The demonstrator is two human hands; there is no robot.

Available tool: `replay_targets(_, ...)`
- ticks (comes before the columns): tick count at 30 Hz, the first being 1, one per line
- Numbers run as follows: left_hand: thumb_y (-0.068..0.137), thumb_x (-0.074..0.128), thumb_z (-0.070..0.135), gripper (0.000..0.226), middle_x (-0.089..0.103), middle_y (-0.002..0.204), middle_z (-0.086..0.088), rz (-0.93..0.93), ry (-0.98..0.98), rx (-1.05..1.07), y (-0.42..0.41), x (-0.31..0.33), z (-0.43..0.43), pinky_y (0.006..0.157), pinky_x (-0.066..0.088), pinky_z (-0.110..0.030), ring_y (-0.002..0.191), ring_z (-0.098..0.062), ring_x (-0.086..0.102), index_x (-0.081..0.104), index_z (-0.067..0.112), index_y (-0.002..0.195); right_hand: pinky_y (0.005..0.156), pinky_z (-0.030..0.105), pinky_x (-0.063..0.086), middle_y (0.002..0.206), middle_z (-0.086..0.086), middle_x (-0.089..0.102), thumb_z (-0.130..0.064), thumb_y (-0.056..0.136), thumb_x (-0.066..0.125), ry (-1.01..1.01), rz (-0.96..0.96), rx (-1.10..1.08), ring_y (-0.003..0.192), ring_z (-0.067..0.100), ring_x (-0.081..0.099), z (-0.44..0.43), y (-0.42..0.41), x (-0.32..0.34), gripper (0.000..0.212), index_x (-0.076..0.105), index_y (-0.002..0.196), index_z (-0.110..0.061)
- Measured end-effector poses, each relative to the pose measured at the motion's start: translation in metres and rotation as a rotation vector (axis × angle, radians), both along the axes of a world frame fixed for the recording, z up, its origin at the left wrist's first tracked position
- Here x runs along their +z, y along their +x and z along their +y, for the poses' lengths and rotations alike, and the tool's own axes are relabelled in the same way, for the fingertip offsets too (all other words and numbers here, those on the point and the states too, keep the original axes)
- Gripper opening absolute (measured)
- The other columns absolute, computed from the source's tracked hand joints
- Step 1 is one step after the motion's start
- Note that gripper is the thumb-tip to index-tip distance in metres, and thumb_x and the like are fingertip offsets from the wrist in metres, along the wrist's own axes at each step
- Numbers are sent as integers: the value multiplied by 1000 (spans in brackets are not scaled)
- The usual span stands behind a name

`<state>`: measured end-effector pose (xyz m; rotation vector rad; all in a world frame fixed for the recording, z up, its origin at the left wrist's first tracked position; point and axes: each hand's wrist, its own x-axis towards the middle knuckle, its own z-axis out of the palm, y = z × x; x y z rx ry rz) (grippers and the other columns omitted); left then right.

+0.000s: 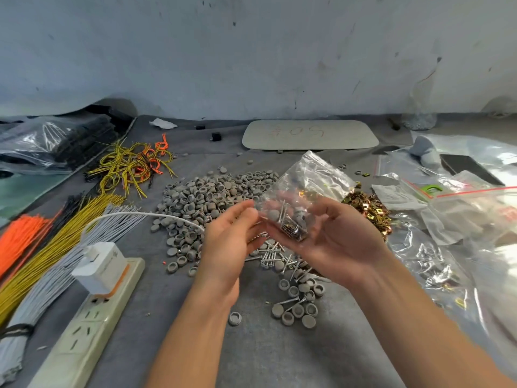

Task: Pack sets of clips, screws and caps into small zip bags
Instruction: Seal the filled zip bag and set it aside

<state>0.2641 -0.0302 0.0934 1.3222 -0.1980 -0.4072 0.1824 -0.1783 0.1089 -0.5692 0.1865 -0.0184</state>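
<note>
A small clear zip bag [305, 189] with screws, grey caps and gold clips inside rests in my right hand [333, 242], whose fingers curl under its lower end. My left hand [229, 239] is beside it, fingertips touching the bag's left edge, fingers relaxed. Under the hands lies a heap of silver screws [275, 256]. A big pile of grey caps [207, 197] spreads behind the left hand. Gold clips [369, 208] lie in a heap to the right of the bag.
A white power strip [92, 317] with a plugged charger [100, 267] lies front left, next to bundles of yellow, grey and orange wires [56, 242]. Clear plastic bags [453, 219] crowd the right side. A flat grey board [310, 134] lies at the back.
</note>
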Motion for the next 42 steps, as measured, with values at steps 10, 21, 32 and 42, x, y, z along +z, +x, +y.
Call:
replay_targets(10,98,65,8,18,80,90,-6,-157,146,-248,-67,8,-62,75,59,-24,85,-17,75,78,19,96,78,34,64,119,27,69,10,83,55,-239,79,-371,104,33,75,-60,-101,13,42,56,125,8)
replay_targets(21,92,64,18,52,63,138,8,-716,748,-500,-120,-14,-131,108,45,-31,120,-11,61,58,38,140,60,29,60,106,23,75,8,95,55,-487,310,-738,73,32,75,-116,-189,0,27,61,115,-8)
replay_targets(32,95,68,40,22,61,120,22,-862,826,-572,-115,-33,-137,99,45,-33,109,-3,53,75,40,115,82,44,61,95,18,77,10,75,71,-619,240,-628,80,31,72,-120,-192,-8,42,66,110,-11)
replay_targets(42,101,61,17,31,70,76,19,-598,648,-284,-108,-33,-137,52,55,-20,60,1,65,73,37,82,96,33,54,105,-8,75,-3,84,66,-1502,788,-815,100,15,71,-113,-179,-15,56,64,134,-28)
